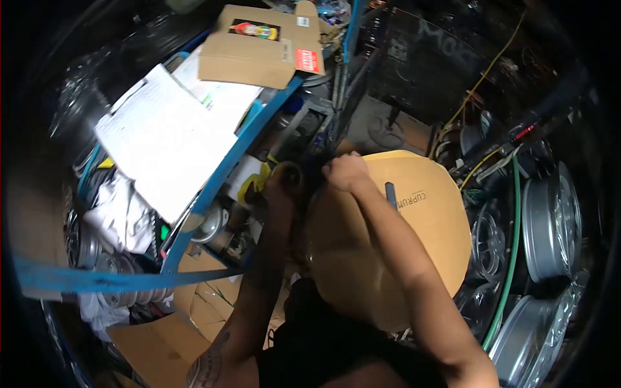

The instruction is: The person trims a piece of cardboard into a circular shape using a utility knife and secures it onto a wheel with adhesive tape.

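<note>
A large round cardboard-covered piece (420, 233), printed "CUPRUM", stands tilted in front of my body. My right hand (348, 173) is closed over its upper left edge, and my right forearm lies across its face. To the left, in shadow, my left hand (279, 187) is closed around what looks like a roll of tape (292, 176), its round end facing up. The fingers there are dark and partly hidden. Just beside that hand is a yellow and black object (252, 186), whose kind I cannot make out.
A blue-framed shelf (259, 119) at left bears white papers (168, 136) and a flattened cardboard box (252, 55). Wheel rims (550, 223) line the right side, near a green hose (514, 246). Cardboard (158, 343) lies at lower left. A dark board (433, 64) stands behind.
</note>
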`<action>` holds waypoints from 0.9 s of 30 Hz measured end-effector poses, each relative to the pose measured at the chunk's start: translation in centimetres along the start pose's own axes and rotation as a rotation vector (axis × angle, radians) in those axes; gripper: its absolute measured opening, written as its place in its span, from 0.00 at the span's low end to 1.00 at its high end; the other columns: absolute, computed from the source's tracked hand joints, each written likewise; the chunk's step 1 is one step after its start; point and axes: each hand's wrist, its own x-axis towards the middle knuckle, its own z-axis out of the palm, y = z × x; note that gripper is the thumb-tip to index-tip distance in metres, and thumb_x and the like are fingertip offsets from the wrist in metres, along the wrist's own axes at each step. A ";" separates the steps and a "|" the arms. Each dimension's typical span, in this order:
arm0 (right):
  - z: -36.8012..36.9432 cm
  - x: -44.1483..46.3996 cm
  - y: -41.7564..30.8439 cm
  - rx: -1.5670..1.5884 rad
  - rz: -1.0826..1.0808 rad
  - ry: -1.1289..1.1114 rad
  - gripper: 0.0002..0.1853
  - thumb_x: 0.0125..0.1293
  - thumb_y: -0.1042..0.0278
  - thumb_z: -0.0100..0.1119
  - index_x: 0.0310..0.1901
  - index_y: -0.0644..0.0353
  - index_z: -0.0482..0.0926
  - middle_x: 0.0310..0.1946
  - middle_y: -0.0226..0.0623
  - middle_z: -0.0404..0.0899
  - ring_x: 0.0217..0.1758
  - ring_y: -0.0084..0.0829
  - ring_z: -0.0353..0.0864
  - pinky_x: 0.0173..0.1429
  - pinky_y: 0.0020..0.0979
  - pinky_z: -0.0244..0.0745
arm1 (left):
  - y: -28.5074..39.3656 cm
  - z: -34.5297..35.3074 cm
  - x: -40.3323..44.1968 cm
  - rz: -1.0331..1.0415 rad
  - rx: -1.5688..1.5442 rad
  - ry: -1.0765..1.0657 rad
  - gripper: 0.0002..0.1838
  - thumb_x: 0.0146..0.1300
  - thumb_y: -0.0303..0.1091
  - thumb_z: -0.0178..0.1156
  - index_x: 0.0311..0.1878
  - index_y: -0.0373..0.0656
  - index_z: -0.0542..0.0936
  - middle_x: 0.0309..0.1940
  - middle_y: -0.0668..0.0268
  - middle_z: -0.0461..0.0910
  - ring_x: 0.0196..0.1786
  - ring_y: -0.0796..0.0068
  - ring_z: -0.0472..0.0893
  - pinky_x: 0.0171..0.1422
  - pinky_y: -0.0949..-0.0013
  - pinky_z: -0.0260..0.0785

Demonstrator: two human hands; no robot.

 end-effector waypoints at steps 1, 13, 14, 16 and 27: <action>0.1 0.3 0.5 -0.009 -0.018 -0.001 0.26 0.73 0.40 0.48 0.50 0.49 0.91 0.46 0.44 0.90 0.54 0.44 0.88 0.67 0.44 0.72 | -0.5 2.4 1.6 0.140 0.174 -0.054 0.15 0.75 0.33 0.56 0.55 0.35 0.85 0.46 0.60 0.86 0.48 0.71 0.86 0.55 0.68 0.79; -0.8 8.7 6.6 0.268 0.012 -0.058 0.16 0.66 0.55 0.62 0.48 0.53 0.91 0.50 0.50 0.89 0.51 0.47 0.90 0.53 0.52 0.84 | -2.8 10.3 5.1 -0.067 0.232 -0.253 0.25 0.80 0.39 0.49 0.72 0.33 0.72 0.65 0.53 0.79 0.66 0.62 0.79 0.75 0.62 0.68; -1.0 10.1 8.5 0.371 0.005 -0.164 0.16 0.66 0.57 0.63 0.49 0.54 0.91 0.48 0.48 0.90 0.50 0.46 0.90 0.52 0.52 0.84 | -3.1 10.6 5.0 -0.089 0.238 -0.266 0.26 0.80 0.40 0.50 0.73 0.33 0.71 0.66 0.53 0.79 0.67 0.62 0.78 0.75 0.62 0.67; -1.1 13.6 13.5 0.575 -0.027 -0.371 0.16 0.64 0.60 0.64 0.50 0.55 0.89 0.45 0.45 0.90 0.49 0.44 0.90 0.51 0.53 0.85 | -3.3 10.7 4.8 -0.164 0.249 -0.322 0.28 0.79 0.42 0.52 0.75 0.34 0.69 0.68 0.53 0.77 0.70 0.63 0.76 0.77 0.63 0.66; 8.2 -2.8 41.5 1.094 0.248 0.342 0.22 0.55 0.87 0.48 0.42 0.61 0.92 0.38 0.39 0.91 0.43 0.32 0.88 0.51 0.34 0.82 | 3.7 20.8 9.4 -0.183 0.822 -1.204 0.39 0.69 0.40 0.67 0.80 0.37 0.64 0.69 0.50 0.77 0.70 0.61 0.78 0.74 0.60 0.70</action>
